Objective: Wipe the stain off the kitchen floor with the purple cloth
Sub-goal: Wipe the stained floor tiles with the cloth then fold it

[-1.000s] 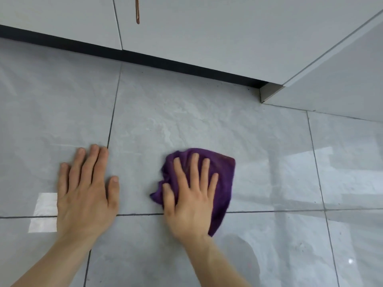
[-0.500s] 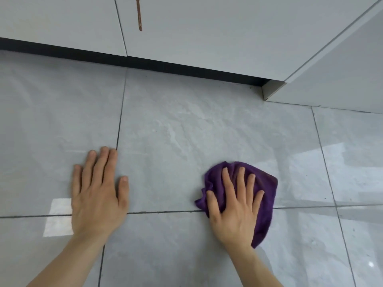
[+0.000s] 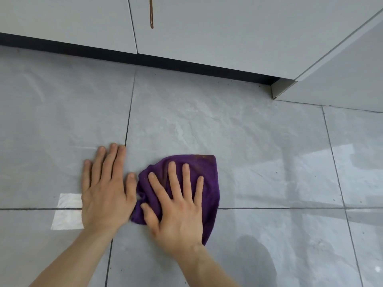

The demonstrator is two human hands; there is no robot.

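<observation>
The purple cloth point(image 3: 208, 179) lies bunched on the grey floor tiles point(image 3: 207, 125), across a grout line. My right hand point(image 3: 178, 214) presses flat on the cloth with fingers spread. A brownish smear shows on the cloth's far edge point(image 3: 202, 156). My left hand point(image 3: 105, 189) rests palm-down on the bare tile just left of the cloth, its thumb touching the cloth's edge. I see no distinct stain on the tiles around the cloth; whatever is under it is hidden.
Grey cabinet doors point(image 3: 228, 34) over a black toe-kick point(image 3: 186, 64) run along the far side, with a brown drip point(image 3: 151, 15) down one door. A grey panel point(image 3: 342, 83) juts out at the right. Glossy tiles extend right and forward.
My right hand has slid the cloth leftward from its spot further right half a second ago, up against my left thumb. My left hand has stayed planted on the floor.
</observation>
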